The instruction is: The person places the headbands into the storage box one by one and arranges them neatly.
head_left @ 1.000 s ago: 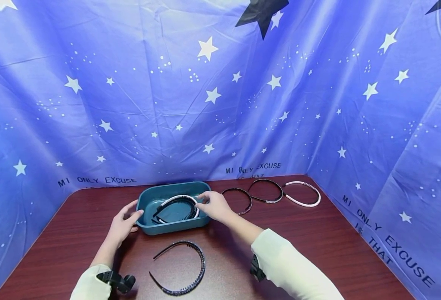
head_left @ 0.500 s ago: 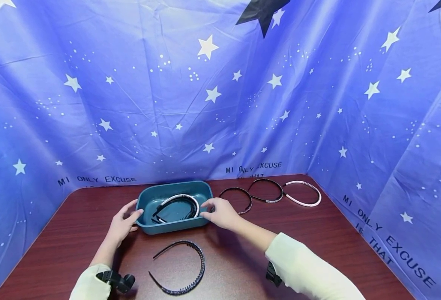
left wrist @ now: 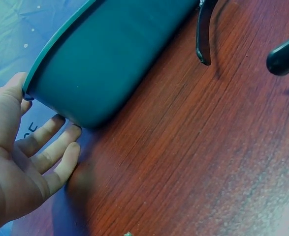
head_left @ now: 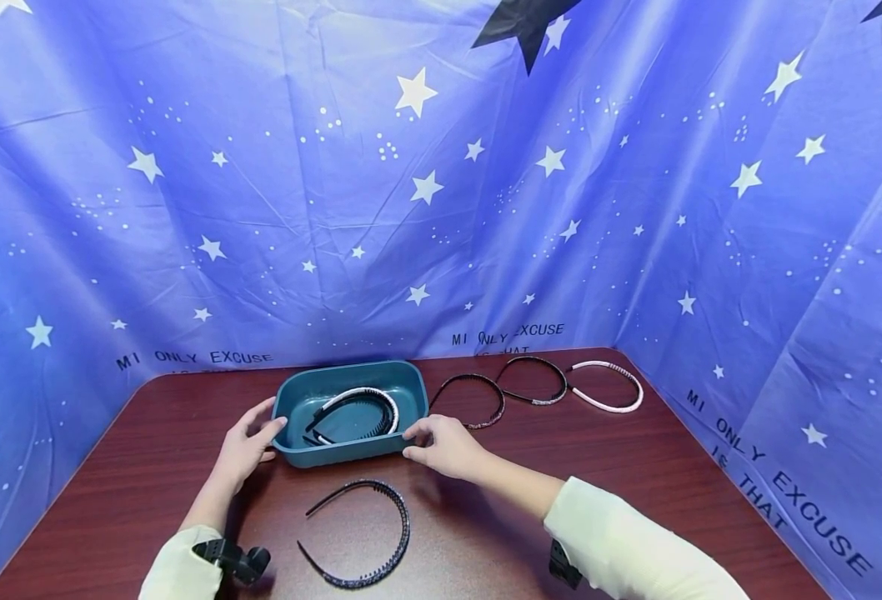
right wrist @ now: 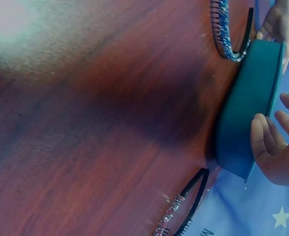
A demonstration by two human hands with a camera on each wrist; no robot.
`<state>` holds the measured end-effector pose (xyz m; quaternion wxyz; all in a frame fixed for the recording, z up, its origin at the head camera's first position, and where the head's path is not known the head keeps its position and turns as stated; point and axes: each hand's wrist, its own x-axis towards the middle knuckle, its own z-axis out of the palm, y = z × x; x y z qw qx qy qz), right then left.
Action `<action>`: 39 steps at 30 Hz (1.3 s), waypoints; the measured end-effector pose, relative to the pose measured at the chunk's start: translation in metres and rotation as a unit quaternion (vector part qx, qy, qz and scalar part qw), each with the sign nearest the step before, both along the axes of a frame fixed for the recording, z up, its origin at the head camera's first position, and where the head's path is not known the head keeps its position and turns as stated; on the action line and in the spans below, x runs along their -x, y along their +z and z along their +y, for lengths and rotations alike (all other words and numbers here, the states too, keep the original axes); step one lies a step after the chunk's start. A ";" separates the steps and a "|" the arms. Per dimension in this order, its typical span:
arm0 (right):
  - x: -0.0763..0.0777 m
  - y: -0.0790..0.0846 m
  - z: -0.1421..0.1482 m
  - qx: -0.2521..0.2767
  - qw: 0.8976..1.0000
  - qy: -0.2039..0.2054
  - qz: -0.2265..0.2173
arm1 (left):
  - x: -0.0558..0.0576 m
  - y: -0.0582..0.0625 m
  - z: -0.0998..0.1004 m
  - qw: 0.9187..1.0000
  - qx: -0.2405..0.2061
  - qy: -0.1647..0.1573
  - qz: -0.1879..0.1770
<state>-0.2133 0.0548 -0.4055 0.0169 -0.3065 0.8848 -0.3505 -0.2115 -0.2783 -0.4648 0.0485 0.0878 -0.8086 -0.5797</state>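
A teal plastic basin (head_left: 343, 454) stands on the table with black and white toothed headbands (head_left: 366, 393) lying inside it. My left hand (head_left: 244, 447) grips the basin's left end, thumb at the rim and other fingers against the outer wall, as the left wrist view shows. My right hand (head_left: 444, 446) is at the basin's front right corner, its fingers loosely bent beside the rim, holding no headband. Whether its fingertips touch the basin is hard to tell. A dark glittery headband (head_left: 403, 533) lies on the table in front of the basin.
Right of the basin lie a dark beaded headband (head_left: 495, 408), a black headband (head_left: 561, 387) and a white headband (head_left: 639, 392) in a row. A blue star-printed cloth (head_left: 336, 208) hangs behind and beside the wooden table (head_left: 111, 500).
My right hand has drawn back from over the headbands in the basin, moving right and toward me to the corner. My left hand has stayed at the basin's left end.
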 end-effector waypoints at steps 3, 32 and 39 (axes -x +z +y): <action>-0.002 -0.007 0.000 -0.008 1.000 0.007 -0.004 | 0.001 -0.001 0.000 1.000 0.002 0.001 0.003; -0.027 -0.047 -0.012 -0.048 0.998 0.028 -0.030 | -0.003 0.003 0.003 1.000 -0.001 0.003 -0.007; -0.029 -0.049 -0.017 -0.049 0.998 0.023 -0.019 | -0.001 0.001 0.000 1.000 -0.001 0.005 -0.006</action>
